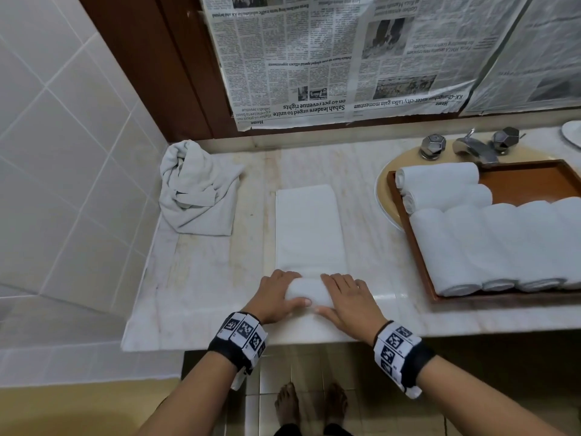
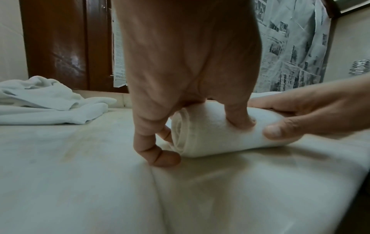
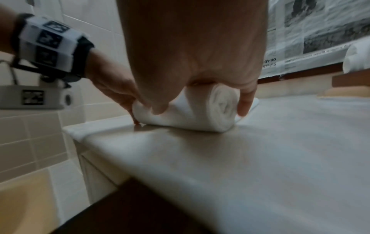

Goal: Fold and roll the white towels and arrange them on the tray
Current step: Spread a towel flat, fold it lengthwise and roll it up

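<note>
Towel (image 1: pixel 309 228) folded into long strip on desk (image 1: pixel 213 278), near end rolled up at front edge. Left hand (image 1: pixel 276 295) and right hand (image 1: pixel 345 298) side by side on roll, fingers curled over top, thumbs pressing near side. Tray (image 1: pixel 534 184) to right, over sink, holds rolled towels (image 1: pixel 490 247) in rows. Crumpled towel (image 1: pixel 198 190) in back-left corner.
</note>
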Demonstrator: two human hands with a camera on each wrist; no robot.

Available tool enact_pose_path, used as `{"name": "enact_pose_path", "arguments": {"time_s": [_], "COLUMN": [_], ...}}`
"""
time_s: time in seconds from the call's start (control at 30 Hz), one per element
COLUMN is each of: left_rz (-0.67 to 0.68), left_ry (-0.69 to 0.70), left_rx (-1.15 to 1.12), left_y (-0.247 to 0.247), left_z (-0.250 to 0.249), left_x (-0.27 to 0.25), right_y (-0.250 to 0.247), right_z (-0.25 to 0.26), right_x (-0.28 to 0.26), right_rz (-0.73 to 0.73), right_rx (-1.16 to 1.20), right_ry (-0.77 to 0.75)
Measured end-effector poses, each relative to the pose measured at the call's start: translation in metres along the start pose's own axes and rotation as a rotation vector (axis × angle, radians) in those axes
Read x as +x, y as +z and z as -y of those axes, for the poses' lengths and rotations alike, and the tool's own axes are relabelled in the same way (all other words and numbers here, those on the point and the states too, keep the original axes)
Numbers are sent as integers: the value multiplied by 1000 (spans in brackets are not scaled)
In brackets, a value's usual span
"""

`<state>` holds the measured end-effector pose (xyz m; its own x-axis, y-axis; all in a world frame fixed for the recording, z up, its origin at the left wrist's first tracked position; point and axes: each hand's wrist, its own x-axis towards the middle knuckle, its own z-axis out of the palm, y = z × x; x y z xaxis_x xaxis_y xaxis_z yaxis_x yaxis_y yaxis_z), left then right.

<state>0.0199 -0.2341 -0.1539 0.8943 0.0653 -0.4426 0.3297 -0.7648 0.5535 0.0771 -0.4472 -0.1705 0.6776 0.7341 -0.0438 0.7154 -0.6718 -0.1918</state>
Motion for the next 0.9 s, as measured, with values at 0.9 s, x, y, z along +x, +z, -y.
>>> {"name": "enact_pose_path", "arguments": {"time_s": [0.9], "left_rz": [-190], "left_ry": [28], "left_rx": [173], "left_y": [22], "left_z": [-7], "left_x": [-27], "right_y": [-22], "right_z": [-11], "right_x": [30], "right_rz": [252], "right_rx": [229], "right_ry": [22]}}
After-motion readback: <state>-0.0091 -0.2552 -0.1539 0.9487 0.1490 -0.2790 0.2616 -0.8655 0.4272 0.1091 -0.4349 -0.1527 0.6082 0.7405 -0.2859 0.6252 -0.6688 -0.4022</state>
